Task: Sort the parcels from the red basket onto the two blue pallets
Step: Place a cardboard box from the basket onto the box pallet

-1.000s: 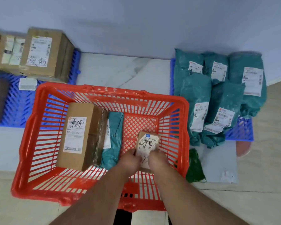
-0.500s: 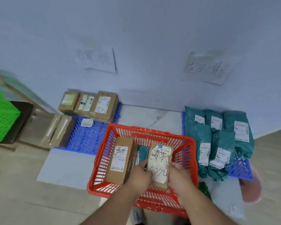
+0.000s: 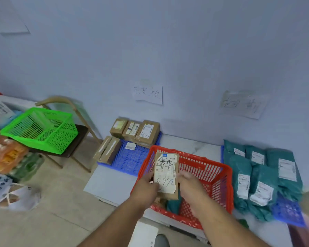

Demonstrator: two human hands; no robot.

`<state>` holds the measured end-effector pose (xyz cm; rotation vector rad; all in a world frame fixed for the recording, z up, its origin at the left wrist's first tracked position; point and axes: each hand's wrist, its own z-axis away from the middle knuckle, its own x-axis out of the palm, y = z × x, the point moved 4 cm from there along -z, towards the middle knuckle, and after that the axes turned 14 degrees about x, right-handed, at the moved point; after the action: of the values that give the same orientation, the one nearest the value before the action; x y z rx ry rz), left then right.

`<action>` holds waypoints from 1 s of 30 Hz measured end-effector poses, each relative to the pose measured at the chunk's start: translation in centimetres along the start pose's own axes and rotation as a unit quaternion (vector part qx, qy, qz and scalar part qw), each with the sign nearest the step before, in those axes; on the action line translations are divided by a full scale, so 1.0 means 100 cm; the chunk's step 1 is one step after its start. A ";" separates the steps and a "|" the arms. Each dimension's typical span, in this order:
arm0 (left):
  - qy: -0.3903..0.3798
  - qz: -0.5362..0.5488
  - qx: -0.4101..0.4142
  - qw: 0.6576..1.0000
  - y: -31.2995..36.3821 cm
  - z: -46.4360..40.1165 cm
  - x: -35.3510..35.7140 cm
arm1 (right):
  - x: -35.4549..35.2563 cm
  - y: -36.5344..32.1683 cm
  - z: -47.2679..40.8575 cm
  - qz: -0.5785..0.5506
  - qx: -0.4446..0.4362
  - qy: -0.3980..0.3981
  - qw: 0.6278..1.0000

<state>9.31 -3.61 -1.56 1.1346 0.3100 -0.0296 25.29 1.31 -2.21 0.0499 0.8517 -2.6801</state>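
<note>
I hold a small brown cardboard parcel (image 3: pixel 166 172) with a white handwritten label upright above the red basket (image 3: pixel 212 172). My left hand (image 3: pixel 145 188) grips its left edge and my right hand (image 3: pixel 190 187) grips its right edge. A teal bag (image 3: pixel 173 205) lies in the basket below the parcel. The left blue pallet (image 3: pixel 132 160) carries several brown boxes (image 3: pixel 146 133). The right blue pallet (image 3: pixel 286 212) is mostly covered by several teal bags (image 3: pixel 262 177) with white labels.
A green basket (image 3: pixel 41 130) sits on a chair (image 3: pixel 78 139) at the left. Bags and orange packets (image 3: pixel 5 155) lie on the floor at far left. Two handwritten paper signs (image 3: pixel 148 94) hang on the wall above the pallets.
Both hands lifted the small parcel out of the basket and raised it upright. The view tilted up and back, so the wall, the signs and the green basket came into sight.
</note>
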 end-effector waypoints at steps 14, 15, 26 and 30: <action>-0.008 -0.012 0.029 0.999 -0.025 0.008 -0.112 | 0.112 -0.009 0.010 -0.040 -0.019 -0.017 0.999; -0.012 -0.013 0.033 0.999 -0.027 0.004 -0.124 | 0.124 -0.012 0.008 -0.047 -0.021 -0.013 0.999; -0.052 -0.026 0.035 0.998 -0.066 -0.032 -0.227 | 0.245 -0.031 -0.001 -0.041 0.011 0.009 0.999; -0.045 -0.028 0.017 0.998 -0.068 -0.047 -0.231 | 0.249 -0.038 -0.025 -0.041 0.010 0.002 0.999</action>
<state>-15.10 -5.37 -3.49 1.1549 0.2618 -0.1359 0.38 -1.74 -5.38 0.0247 0.8463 -2.7658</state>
